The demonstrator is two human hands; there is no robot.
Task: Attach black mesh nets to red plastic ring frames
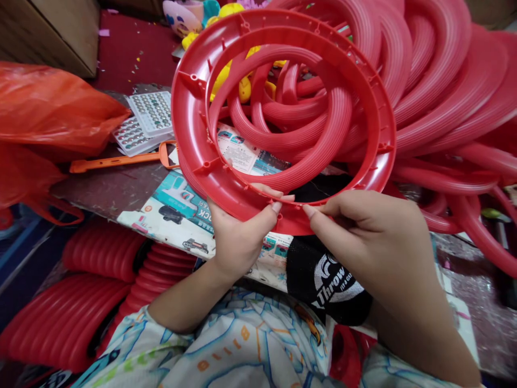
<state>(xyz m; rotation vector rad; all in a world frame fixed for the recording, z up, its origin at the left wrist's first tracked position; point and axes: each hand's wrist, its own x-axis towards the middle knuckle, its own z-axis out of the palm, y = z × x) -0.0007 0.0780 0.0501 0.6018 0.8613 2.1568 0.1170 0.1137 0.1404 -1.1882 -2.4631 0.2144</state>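
Ring (283, 108), a large red plastic hoop with ribs and small pegs on its inner face, is held up tilted over the table, its lower rim pinched by both hands. At far left an orange bag (44, 113) bulges over the table edge, and ribbed red stacks (81, 302) lie below it. Next come blister cards (147, 118) and an orange tool (121, 160), then a printed box (177, 210) under the ring. The left hand (238, 237) grips the rim, thumb on the inner face and fingers behind. The right hand (375, 237) nips the rim's edge between thumb and forefinger. Red rings (444, 91) are heaped behind and to the right, partly seen through the held ring.
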